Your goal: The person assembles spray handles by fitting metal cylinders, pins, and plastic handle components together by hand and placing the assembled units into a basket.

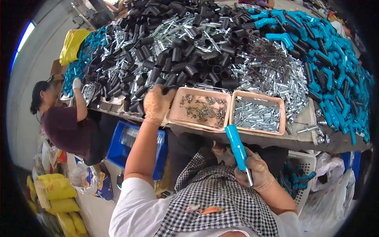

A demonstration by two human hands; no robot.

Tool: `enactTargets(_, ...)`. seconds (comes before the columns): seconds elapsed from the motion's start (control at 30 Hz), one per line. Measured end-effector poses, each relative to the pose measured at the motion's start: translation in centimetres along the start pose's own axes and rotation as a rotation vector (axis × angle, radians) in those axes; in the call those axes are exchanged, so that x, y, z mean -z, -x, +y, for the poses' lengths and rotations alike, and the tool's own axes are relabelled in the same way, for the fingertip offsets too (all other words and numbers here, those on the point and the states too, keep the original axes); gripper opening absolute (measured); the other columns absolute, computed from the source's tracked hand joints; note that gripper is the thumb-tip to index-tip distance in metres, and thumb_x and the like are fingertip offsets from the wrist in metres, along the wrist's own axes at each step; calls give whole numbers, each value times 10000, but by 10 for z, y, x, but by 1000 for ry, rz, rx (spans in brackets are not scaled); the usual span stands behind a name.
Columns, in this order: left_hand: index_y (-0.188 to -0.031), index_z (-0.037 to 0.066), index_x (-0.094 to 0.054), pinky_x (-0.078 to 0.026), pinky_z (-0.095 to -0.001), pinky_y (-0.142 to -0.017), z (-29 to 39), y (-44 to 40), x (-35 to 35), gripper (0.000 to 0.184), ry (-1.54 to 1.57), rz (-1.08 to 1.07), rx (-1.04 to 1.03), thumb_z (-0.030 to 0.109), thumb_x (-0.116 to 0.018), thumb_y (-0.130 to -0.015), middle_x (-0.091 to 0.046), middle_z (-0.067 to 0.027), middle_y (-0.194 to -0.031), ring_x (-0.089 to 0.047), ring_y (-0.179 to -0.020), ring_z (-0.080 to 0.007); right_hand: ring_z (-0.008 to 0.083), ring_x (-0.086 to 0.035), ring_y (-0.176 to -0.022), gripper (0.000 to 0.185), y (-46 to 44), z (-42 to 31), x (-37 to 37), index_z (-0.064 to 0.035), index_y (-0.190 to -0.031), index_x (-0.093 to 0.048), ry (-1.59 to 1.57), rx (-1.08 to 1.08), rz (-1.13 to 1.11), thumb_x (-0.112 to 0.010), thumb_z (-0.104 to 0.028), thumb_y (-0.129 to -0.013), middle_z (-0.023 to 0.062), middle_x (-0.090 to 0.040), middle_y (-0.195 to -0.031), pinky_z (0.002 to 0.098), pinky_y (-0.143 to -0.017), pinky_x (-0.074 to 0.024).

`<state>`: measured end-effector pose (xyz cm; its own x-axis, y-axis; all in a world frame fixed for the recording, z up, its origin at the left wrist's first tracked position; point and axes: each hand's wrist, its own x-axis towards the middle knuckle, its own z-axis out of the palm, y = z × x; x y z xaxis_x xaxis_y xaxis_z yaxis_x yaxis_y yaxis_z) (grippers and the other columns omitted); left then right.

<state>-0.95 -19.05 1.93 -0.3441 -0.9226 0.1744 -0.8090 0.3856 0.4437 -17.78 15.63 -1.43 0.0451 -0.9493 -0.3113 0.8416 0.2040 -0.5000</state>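
Observation:
My right hand (258, 172), in a thin glove, is wrapped round the lower end of a blue handle (236, 144) with a metal rod (249, 177) sticking out below. My left hand (158, 103), gloved too, reaches to the table's front edge, over the black tubes (191, 71) and beside a tray of small metal parts (177, 112); its fingertips are partly hidden, and what they hold cannot be made out. Right of that tray stands a second tray (282, 114) with short metal pins (256, 115).
Springs (264, 55) and blue handles (335, 59) are heaped at the right. A co-worker (67, 122) with a white glove works at the left. Below the table are a blue crate (114, 148), a white basket (310, 160) and yellow bags (57, 187).

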Motion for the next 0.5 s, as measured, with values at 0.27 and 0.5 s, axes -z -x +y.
enactTargets(0.27, -1309, -33, -608, -487, -354, -1018, 28, 53, 29, 383, 1153, -664, -250, 81, -619, -944, -654, -108, -1202, -633, -1122, -207, 148, -531, -526, 703, 2, 13, 7, -108, -1521, -366, -145, -49, -111, -687, -245, -911, 208, -670, -1160, 261, -408, -401)
enactTargets(0.5, -1370, 18, -577, -492, -369, -997, 77, 88, 9, 414, 681, -833, -698, 182, -544, -991, -655, -148, -1205, -625, -1138, -227, 159, -519, -557, 582, -1, 23, -7, -118, -1459, -428, -181, -18, -19, -653, -208, -930, 205, -660, -1139, 280, -439, -414)
